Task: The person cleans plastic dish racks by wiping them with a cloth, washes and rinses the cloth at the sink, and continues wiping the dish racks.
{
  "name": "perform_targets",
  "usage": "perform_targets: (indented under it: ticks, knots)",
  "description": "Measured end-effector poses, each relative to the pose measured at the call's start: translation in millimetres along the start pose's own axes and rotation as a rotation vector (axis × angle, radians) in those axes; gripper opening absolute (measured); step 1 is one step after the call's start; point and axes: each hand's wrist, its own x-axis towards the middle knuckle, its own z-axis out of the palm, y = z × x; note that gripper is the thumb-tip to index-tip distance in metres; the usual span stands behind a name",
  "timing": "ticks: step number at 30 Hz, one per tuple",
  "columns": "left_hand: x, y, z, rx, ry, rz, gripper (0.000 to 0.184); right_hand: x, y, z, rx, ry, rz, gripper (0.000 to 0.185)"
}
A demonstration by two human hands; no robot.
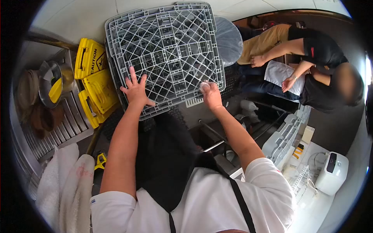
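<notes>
Looking grey, the latticed crate [169, 49] has rounded corners.

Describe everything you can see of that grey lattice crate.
The grey lattice crate looks like hard plastic, roughly square with rounded corners. Its face is an open mesh of straight and diagonal ribs; further grey rims show along its left edge. It sits near a pale wall, beside a yellow caution sign. The left hand spreads on its lower left; the right hand, holding a small whitish item, is at its lower right.
</notes>
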Motion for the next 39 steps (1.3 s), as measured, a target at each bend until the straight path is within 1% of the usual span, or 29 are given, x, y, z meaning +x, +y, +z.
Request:
perform_targets:
  ticks: [2,3,5,7,8,11,12,13,15,17,18,19,21,23,24,25,27,28,29,31,33,34,37,38,39]
  knots:
    - [1.3,-0.4,0.8,-0.01,-0.001,0.003,0.138,8.6,8.8,-6.4,-0.054,-0.046,-0.152,0.029]
    - [1.0,-1.6,2.0,-0.009,0.0,0.0,0.138,15.3,3.9,-14.6,-0.199,-0.048,-0.164,0.03]
    - [0.3,-0.1,0.2,0.001,0.004,0.006,0.138,15.4,0.0,-17.4,-0.316,-0.05,-0.142,0.028]
    - [0.4,2.4,-2.3,0.0,-0.011,-0.002,0.138,3.9,4.0,0.9,-0.16,0.085,-0.166,0.027]
    - [1.2,2.4,-1.6,0.003,-0.012,-0.004,0.138,-1.6,6.0,9.6,-0.086,0.112,-0.219,0.028]
    - [-1.2,0.6,0.1,0.005,0.008,0.003,0.139,9.1,-2.7,-18.5,-0.14,-0.199,-0.068,0.024]
    - [0.5,0.5,1.6,-0.002,0.009,0.008,0.139,16.6,16.5,-14.5,-0.267,-0.185,-0.145,0.024]
    - [1.5,0.8,2.4,-0.011,0.01,0.011,0.139,26.4,11.2,-25.9,-0.286,-0.179,-0.106,0.027]
    - [1.3,0.3,4.0,-0.004,0.009,0.003,0.14,38.1,10.3,-38.1,-0.344,-0.161,-0.082,0.027]
    - [2.5,1.6,5.8,0.008,0.017,-0.003,0.14,20.6,20.3,-14.6,-0.203,-0.051,-0.042,0.027]
    - [1.7,1.7,7.0,-0.004,0.04,-0.004,0.137,7.1,12.4,-4.9,-0.124,-0.063,0.051,0.029]
    - [2.1,1.7,6.4,-0.005,0.045,0.001,0.137,-3.7,-0.9,-4.8,-0.034,-0.081,0.085,0.032]
    - [2.3,0.7,8.2,-0.008,0.049,0.007,0.137,-13.9,-14.9,0.1,0.018,-0.1,0.092,0.03]
    - [4.5,-0.2,12.0,-0.001,0.066,0.005,0.138,-3.1,-3.3,-7.9,-0.04,-0.144,0.015,0.031]
    - [3.9,0.5,11.4,0.001,0.067,0.003,0.138,6.6,6.6,-13.4,-0.078,-0.114,-0.011,0.033]
    - [3.1,1.8,11.4,0.001,0.065,0.001,0.138,17.4,19.9,-17.2,-0.083,-0.133,0.022,0.033]
    - [3.4,2.1,12.2,0.003,0.074,0.007,0.138,30.2,33.0,-20.5,-0.182,-0.011,-0.015,0.026]
    - [3.1,1.1,12.6,0.008,0.078,0.01,0.138,24.8,28.2,-15.5,-0.121,-0.018,0.074,0.025]
    - [2.7,0.9,12.9,0.02,0.071,0.003,0.139,14.7,20.1,-9.0,-0.085,-0.114,0.164,0.027]
    - [5.0,3.6,12.0,0.034,0.066,-0.009,0.139,-7.8,-7.4,22.2,0.378,0.072,0.502,0.031]
    - [6.1,2.8,14.0,0.042,0.082,-0.003,0.14,-24.6,-27.9,35.4,0.69,-0.048,0.4,0.038]
    - [5.7,2.2,14.0,0.037,0.083,0.0,0.14,-29.7,-24.2,33.2,0.165,-0.088,0.04,0.043]
    - [5.1,1.4,14.1,0.022,0.081,0.009,0.14,-13.6,-7.0,6.7,0.364,-0.076,0.351,0.044]
    - [4.4,1.4,13.6,0.024,0.08,0.007,0.14,-3.5,10.9,-8.0,0.573,-0.063,0.486,0.034]
    - [4.3,1.9,13.3,0.026,0.077,0.005,0.139,2.8,43.0,-14.5,0.15,-0.043,0.253,0.027]
